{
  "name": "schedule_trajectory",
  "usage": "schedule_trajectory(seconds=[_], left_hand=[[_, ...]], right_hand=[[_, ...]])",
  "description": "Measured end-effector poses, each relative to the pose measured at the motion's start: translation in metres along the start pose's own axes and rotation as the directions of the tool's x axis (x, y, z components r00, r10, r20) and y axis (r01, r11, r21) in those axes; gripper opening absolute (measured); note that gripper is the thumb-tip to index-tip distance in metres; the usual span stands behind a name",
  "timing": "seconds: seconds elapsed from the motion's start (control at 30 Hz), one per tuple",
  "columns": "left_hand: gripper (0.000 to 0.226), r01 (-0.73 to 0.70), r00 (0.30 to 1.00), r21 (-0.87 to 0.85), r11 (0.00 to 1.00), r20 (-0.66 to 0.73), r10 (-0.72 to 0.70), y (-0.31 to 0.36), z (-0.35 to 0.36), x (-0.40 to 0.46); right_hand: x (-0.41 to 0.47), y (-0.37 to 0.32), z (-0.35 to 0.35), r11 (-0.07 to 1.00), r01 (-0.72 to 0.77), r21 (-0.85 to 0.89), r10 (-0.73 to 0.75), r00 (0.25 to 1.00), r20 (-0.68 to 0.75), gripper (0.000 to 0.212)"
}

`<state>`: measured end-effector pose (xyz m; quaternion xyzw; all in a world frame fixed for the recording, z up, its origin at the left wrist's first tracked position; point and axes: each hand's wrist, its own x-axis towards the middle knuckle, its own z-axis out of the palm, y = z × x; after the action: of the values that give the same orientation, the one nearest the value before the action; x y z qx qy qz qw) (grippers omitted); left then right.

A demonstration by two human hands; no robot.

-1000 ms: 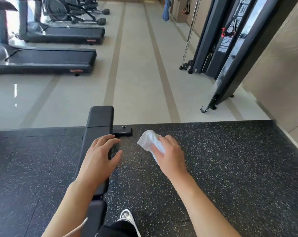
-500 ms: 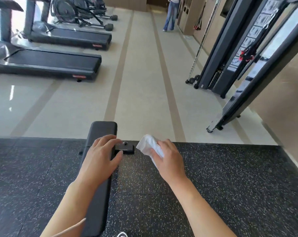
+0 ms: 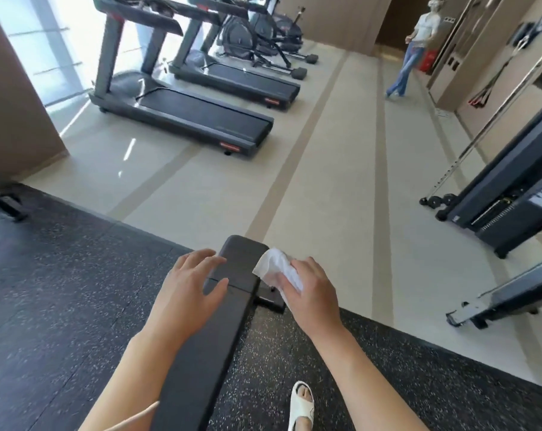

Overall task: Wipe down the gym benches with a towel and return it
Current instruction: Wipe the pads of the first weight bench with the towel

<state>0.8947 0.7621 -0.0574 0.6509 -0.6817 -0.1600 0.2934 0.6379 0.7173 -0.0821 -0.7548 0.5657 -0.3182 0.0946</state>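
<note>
A long black padded bench [image 3: 213,334] runs from the bottom of the head view up toward the middle, on speckled black rubber flooring. My left hand [image 3: 190,289] rests on the bench's left side with fingers spread and fairly straight. My right hand [image 3: 310,286] grips a crumpled white towel [image 3: 274,264] at the bench's right edge, near its far end. The towel touches the pad's upper right corner. Part of the towel is hidden under my fingers.
Two treadmills [image 3: 201,116] and exercise bikes [image 3: 263,35] stand on the beige tile floor at the back left. A black cable machine [image 3: 509,194] stands at the right. A person [image 3: 414,48] stands far back on the right. My sandalled foot [image 3: 301,405] is right of the bench.
The view has tilted up and swung left. My right hand has brought the towel from beside the bench onto its right edge. My left hand has stayed on the pad.
</note>
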Motion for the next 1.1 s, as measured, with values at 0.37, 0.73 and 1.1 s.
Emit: schedule_trajectory(seconds=[0.37, 0.73, 1.1], left_hand=[[0.036, 0.317, 0.935, 0.069, 0.946, -0.191, -0.300, -0.032, 0.016, 0.039], [0.036, 0.531, 0.813, 0.082, 0.843, -0.331, -0.480, -0.002, 0.043, 0.041], [0.035, 0.541, 0.779, 0.048, 0.840, -0.403, -0.480, -0.004, 0.030, 0.044]], right_hand=[[0.118, 0.035, 0.080, 0.966, 0.182, 0.184, -0.228, 0.936, 0.270, 0.031], [0.189, 0.068, 0.123, 0.897, 0.292, 0.331, -0.402, 0.850, 0.341, 0.033], [0.200, 0.054, 0.119, 0.884, 0.333, 0.327, -0.442, 0.823, 0.358, 0.026]])
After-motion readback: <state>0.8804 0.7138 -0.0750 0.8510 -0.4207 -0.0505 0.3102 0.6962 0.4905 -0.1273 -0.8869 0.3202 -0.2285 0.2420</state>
